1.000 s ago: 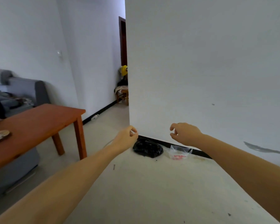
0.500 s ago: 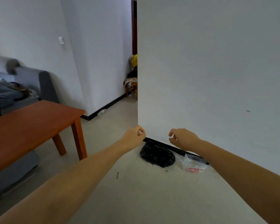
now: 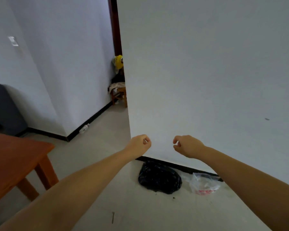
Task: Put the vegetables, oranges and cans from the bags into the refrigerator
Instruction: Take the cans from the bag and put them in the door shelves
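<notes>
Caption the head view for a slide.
Both hands, left hand and right hand, reach toward black bag and clear bag.
</notes>
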Action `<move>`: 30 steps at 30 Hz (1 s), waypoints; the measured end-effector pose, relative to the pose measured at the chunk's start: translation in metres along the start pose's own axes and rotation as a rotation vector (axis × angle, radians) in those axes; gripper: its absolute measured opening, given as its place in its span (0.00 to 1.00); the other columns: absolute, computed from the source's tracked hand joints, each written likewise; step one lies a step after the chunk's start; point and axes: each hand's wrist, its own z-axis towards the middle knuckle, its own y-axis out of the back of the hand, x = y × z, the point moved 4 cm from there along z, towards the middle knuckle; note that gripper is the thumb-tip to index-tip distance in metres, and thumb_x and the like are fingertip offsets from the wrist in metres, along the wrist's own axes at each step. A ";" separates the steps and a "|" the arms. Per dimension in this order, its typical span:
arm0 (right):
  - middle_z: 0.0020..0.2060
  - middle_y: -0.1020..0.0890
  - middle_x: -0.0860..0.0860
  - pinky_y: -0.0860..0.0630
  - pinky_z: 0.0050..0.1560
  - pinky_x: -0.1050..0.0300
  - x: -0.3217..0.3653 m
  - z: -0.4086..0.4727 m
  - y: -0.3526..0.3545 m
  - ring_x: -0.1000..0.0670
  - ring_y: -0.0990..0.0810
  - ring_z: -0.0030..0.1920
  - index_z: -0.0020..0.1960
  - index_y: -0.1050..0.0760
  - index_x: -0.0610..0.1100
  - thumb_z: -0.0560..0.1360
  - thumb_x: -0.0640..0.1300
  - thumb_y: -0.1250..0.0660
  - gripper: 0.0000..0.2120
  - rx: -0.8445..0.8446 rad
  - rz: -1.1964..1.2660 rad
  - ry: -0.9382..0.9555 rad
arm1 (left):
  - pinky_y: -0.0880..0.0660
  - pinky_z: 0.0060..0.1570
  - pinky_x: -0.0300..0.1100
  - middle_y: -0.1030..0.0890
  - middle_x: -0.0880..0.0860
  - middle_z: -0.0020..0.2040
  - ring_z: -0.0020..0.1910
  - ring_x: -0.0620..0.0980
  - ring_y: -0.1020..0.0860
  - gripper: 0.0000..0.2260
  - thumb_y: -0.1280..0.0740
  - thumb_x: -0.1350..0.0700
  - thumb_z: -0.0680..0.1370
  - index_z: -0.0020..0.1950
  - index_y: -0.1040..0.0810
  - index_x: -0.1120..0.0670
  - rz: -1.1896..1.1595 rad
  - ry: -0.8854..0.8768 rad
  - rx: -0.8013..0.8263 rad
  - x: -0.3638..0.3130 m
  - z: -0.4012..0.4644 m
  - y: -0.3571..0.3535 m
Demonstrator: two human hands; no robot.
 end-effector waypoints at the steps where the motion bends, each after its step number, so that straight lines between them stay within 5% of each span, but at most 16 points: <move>1: 0.57 0.21 0.49 0.24 0.55 0.50 -0.003 0.018 0.004 0.46 0.22 0.56 0.63 0.29 0.47 0.79 0.52 0.42 0.15 -0.010 0.020 -0.021 | 0.25 0.50 0.48 0.21 0.54 0.46 0.48 0.55 0.21 0.06 0.37 0.54 0.78 0.48 0.24 0.55 -0.003 -0.010 0.009 0.003 0.025 0.006; 6: 0.57 0.20 0.49 0.24 0.54 0.51 -0.023 0.102 0.001 0.46 0.22 0.56 0.64 0.29 0.48 0.79 0.52 0.42 0.16 0.026 0.046 -0.100 | 0.28 0.40 0.44 0.23 0.51 0.43 0.47 0.57 0.20 0.05 0.37 0.54 0.78 0.44 0.26 0.52 -0.019 -0.024 0.080 0.016 0.125 0.009; 10: 0.57 0.20 0.49 0.24 0.54 0.51 -0.050 0.175 -0.007 0.46 0.22 0.56 0.64 0.29 0.47 0.79 0.52 0.42 0.16 0.060 0.063 -0.134 | 0.25 0.45 0.45 0.22 0.51 0.43 0.45 0.55 0.20 0.04 0.38 0.54 0.78 0.45 0.25 0.53 0.004 -0.038 0.132 0.030 0.202 -0.006; 23: 0.58 0.21 0.49 0.24 0.52 0.53 -0.159 0.400 -0.027 0.47 0.21 0.54 0.64 0.29 0.48 0.79 0.52 0.43 0.16 0.160 0.098 -0.218 | 0.24 0.42 0.44 0.22 0.47 0.43 0.43 0.53 0.20 0.04 0.38 0.53 0.79 0.47 0.25 0.51 0.015 0.001 0.237 0.079 0.434 -0.042; 30: 0.56 0.20 0.49 0.24 0.54 0.51 -0.213 0.475 -0.207 0.47 0.22 0.53 0.63 0.29 0.47 0.80 0.50 0.44 0.15 0.235 0.241 -0.285 | 0.24 0.49 0.45 0.21 0.49 0.46 0.44 0.50 0.23 0.06 0.39 0.54 0.78 0.50 0.24 0.53 0.143 0.007 0.492 0.212 0.532 -0.191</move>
